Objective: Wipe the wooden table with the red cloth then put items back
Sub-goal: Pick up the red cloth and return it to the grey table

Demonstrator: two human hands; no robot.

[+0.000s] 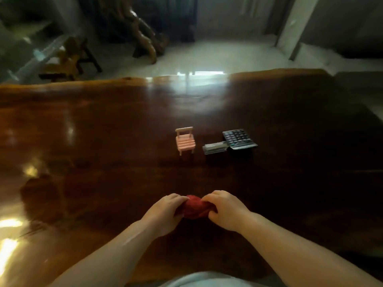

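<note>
A bunched red cloth (194,207) lies on the dark wooden table (103,131) near its front edge. My left hand (163,212) grips the cloth's left side and my right hand (223,210) grips its right side, fingers curled into the fabric. Farther back, near the table's middle, stands a small pink toy chair (185,140). To its right lie a silver stapler-like object (215,147) and a dark calculator (238,138), touching each other.
Glare and bright reflections cover the table's left part (12,235). Beyond the far edge is a pale shiny floor (207,56) with a wooden chair (70,59) at the left and a carved wooden piece (143,38).
</note>
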